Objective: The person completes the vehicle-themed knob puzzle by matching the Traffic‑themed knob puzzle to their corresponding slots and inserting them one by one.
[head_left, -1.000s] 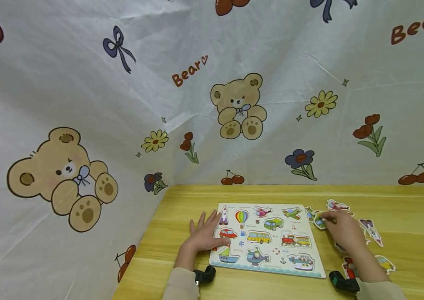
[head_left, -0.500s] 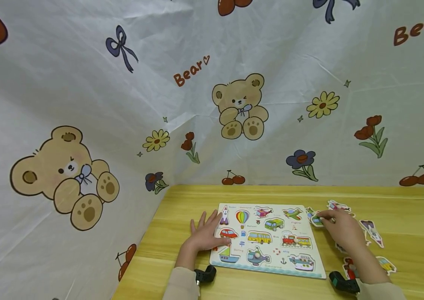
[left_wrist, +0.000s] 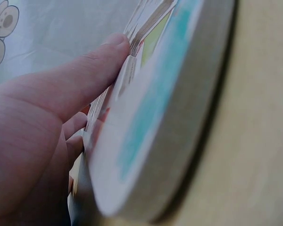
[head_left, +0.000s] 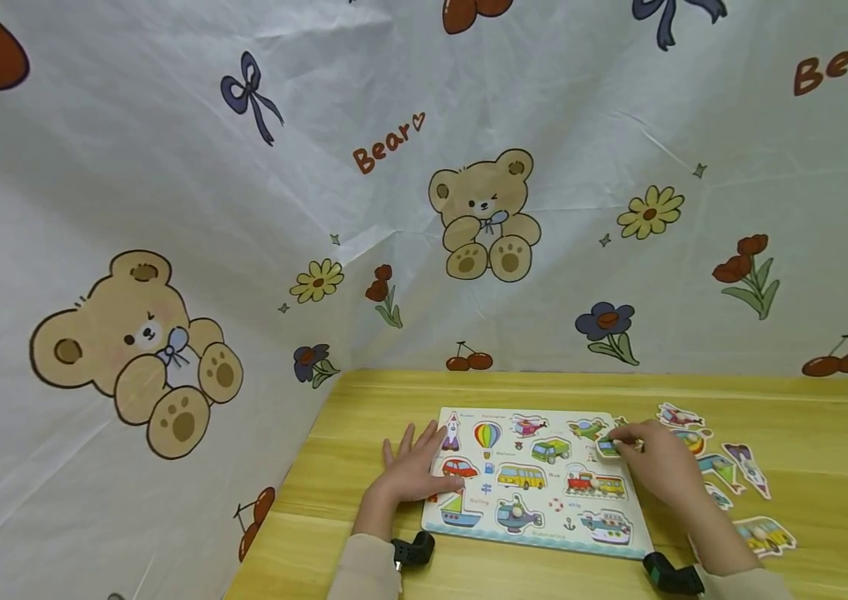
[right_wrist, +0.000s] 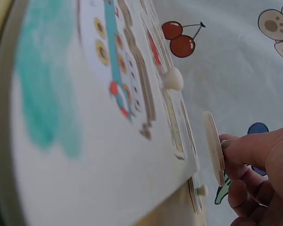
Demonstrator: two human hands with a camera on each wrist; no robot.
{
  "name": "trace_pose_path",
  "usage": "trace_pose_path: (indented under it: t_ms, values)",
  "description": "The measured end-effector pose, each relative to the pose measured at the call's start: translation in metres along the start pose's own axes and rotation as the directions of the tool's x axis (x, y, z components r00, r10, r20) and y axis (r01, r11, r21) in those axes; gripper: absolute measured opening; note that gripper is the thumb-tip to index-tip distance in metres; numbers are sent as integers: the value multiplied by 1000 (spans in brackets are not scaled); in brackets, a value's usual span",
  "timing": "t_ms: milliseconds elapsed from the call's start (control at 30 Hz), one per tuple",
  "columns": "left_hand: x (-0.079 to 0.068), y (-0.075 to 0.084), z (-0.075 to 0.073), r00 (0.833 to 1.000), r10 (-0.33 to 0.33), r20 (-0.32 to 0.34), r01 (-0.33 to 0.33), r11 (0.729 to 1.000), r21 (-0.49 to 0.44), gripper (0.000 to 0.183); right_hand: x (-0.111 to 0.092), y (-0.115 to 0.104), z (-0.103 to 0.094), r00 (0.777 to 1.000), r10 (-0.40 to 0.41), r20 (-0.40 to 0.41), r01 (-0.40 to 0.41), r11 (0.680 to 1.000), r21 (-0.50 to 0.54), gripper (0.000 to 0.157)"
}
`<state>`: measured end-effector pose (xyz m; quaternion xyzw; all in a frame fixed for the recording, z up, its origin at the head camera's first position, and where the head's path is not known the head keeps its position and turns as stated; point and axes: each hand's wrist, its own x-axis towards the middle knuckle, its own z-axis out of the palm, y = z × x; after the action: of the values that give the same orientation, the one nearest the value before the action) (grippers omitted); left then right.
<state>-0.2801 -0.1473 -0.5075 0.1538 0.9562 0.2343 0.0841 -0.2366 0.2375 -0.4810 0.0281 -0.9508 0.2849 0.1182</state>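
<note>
A wooden puzzle board (head_left: 566, 542) printed with vehicles lies flat on the table. My left hand (head_left: 414, 468) rests on its left edge, fingers spread; in the left wrist view the thumb (left_wrist: 92, 70) lies along the board's face. Over the board's upper right part, my right hand (head_left: 659, 460) pinches a green puzzle piece (head_left: 607, 447). The right wrist view shows this piece (right_wrist: 213, 148) edge-on between thumb and fingers, raised off the board. A knob (right_wrist: 173, 79) sticks up from a piece set in the board. The held piece's printed face is partly covered by fingertips.
Several loose pieces lie right of the board: a helicopter piece (head_left: 680, 415), a rocket piece (head_left: 748, 470), a sailboat piece (head_left: 724, 472) and a yellow bus piece (head_left: 766, 535). My right forearm crosses near them. A bear-printed cloth (head_left: 393, 208) hangs behind the table.
My right hand has moved left with the green piece, from beside the loose pieces to over the board's right part. More loose pieces now show. My left hand stays in place.
</note>
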Motion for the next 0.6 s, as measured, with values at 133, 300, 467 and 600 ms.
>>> trace_pose_path:
  t_ms: [133, 300, 467, 600]
  values:
    - [0, -1, 0, 1000, 2, -3, -2, 1000, -1, 99, 0, -6, 6, 1000, 6, 18, -6, 1000, 11, 16]
    - [0, -2, -1, 1000, 3, -8, -3, 1000, -6, 100, 2, -15, 12, 999, -3, 49, 1, 1000, 31, 16]
    - [1, -2, 0, 1000, 2, -7, -2, 1000, 7, 99, 3, -20, 14, 998, -19, 61, 16, 999, 52, 15]
    - [1, -3, 1, 1000, 3, -3, -3, 1000, 10, 99, 2, -25, 16, 997, -30, 67, 25, 997, 74, 14]
